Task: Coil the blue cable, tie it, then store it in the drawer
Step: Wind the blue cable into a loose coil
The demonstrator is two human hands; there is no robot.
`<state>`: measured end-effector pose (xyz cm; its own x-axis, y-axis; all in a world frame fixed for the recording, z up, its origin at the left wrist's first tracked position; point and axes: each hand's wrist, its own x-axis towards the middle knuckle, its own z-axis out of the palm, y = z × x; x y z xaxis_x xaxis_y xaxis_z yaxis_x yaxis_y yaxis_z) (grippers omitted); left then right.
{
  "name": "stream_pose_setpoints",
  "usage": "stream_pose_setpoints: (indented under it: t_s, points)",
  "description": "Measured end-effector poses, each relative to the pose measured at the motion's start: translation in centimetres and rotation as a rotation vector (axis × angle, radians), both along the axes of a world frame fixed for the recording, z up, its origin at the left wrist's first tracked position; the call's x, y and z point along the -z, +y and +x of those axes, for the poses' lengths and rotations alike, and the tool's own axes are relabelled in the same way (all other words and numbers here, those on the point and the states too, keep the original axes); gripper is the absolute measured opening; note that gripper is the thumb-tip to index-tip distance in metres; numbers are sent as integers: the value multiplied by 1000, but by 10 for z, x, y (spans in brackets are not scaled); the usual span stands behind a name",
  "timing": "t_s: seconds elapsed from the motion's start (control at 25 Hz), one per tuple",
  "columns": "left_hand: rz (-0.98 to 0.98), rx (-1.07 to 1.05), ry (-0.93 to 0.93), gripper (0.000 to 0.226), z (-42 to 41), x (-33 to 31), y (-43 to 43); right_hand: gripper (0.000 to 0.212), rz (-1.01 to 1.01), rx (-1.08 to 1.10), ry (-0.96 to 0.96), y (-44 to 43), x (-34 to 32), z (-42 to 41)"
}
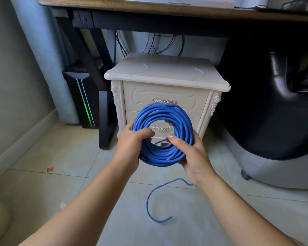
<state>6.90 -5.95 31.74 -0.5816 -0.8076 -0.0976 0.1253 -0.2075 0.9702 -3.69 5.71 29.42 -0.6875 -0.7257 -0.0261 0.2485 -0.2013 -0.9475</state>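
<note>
The blue cable (163, 113) is wound into a thick round coil held upright in front of a cream nightstand (167, 75). My left hand (130, 144) grips the coil's lower left side, thumb through the middle. On the lower right side, my right hand (194, 157) grips the coil with its thumb inside the ring. A loose tail of the cable (149, 196) hangs from under my right hand and curls over the floor. Both nightstand drawers are closed; the top drawer's silver handle (164, 100) shows just above the coil.
A dark wooden desk (149, 9) spans the top, with black legs and a computer tower (82, 96) at the left. A black and grey chair (274, 103) stands at the right. A small red scrap (49, 169) lies on the tiled floor.
</note>
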Motion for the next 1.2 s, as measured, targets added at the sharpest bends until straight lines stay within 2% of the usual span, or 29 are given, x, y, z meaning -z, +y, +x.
stream_pose_setpoints:
  t_s: [0.12,0.24,0.36,0.48,0.64,0.76,0.92,1.0,1.08,1.2]
  points:
    - [74,-48,29,21,-5,8,14,43,18,92,-84,-4,6,1]
    - [112,53,-29,24,-7,20,20,38,80,201,-80,-3,10,-2]
    - [68,214,-148,48,-4,17,8,38,101,220,-33,-2,5,-10]
    - [-94,269,-157,55,3,5,-5,46,137,140,130,1,-8,-18]
    - [-450,381,-279,54,13,-2,-14,50,276,-60,527,10,-23,-17]
    - [-523,461,-369,49,15,0,-11,51,375,-159,705,14,-26,-14]
    - [-453,363,-317,36,12,1,-6,58,322,-92,670,13,-26,-14]
    - [-389,301,-250,36,9,1,-1,60,266,-21,604,11,-26,-14]
    - [-325,267,-184,33,7,0,3,57,234,-2,496,10,-25,-15]
    - [-216,197,-83,27,4,2,5,49,205,-48,235,14,-23,-20]
